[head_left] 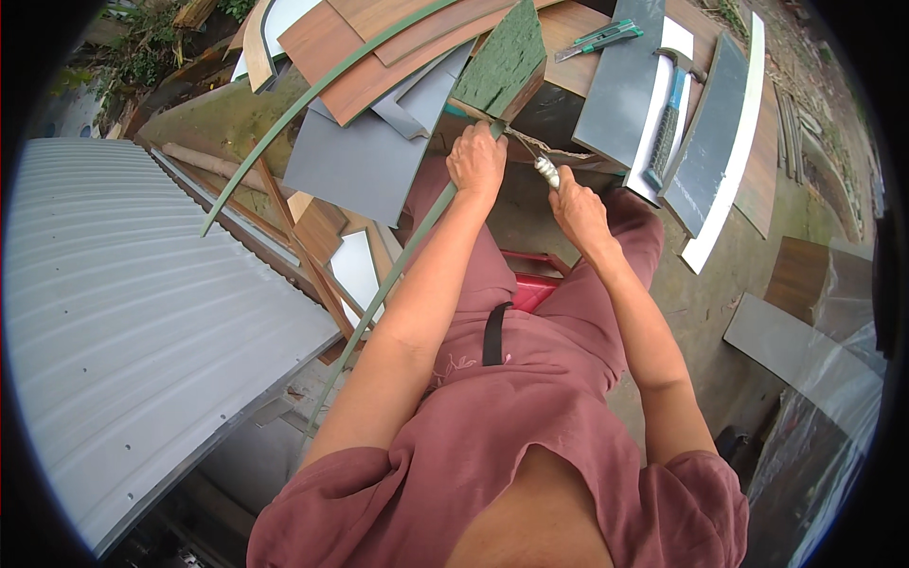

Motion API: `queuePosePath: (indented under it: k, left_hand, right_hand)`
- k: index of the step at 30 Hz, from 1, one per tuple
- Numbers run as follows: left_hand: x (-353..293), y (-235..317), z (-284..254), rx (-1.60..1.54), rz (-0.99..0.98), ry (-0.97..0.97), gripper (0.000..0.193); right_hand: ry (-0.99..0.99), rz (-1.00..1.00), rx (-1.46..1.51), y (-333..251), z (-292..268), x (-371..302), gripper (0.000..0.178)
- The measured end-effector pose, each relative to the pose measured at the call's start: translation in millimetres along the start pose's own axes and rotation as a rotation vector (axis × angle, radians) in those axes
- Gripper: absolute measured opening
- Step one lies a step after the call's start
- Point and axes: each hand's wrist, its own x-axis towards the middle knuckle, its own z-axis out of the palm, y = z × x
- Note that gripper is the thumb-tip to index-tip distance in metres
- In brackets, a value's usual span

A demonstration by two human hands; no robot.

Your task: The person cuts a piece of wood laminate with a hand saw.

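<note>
My left hand (476,163) is closed round a long, flat green strip (417,241), just below a green-topped wooden block (502,62). The strip runs back past my left forearm. To the right, my right hand (579,213) grips a thin-bladed knife by its whitish, lumpy-looking handle (546,171). Its narrow blade points up and left, close to the strip and the near face of the block. Where exactly the blade meets the strip is too small to make out.
A hammer (670,118) lies on boards at the right, and a green utility knife (598,40) lies beyond the block. Grey panels (346,166) and another green strip (317,90) are at the left, near a corrugated metal sheet (142,312). Clear plastic (838,407) hangs at right.
</note>
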Motion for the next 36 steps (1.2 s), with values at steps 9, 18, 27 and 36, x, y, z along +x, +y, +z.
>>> queuePosePath:
  k: [9,18,27,36]
  left_hand:
    - [2,1,-3,0.015,-0.029,0.008,0.026]
    - [0,0,-3,0.033,-0.021,0.002,0.026]
    - [1,1,0,0.014,-0.001,0.041,0.026]
    - [2,2,-5,0.012,-0.074,-0.027,0.031]
  right_hand:
    - [0.029,-0.03,0.02,-7,-1,5,0.022]
    - [-0.051,0.039,0.018,15,3,-31,0.024]
    - [0.094,-0.073,0.05,-12,6,17,0.022]
    - [-0.015,0.054,0.004,26,14,-36,0.023]
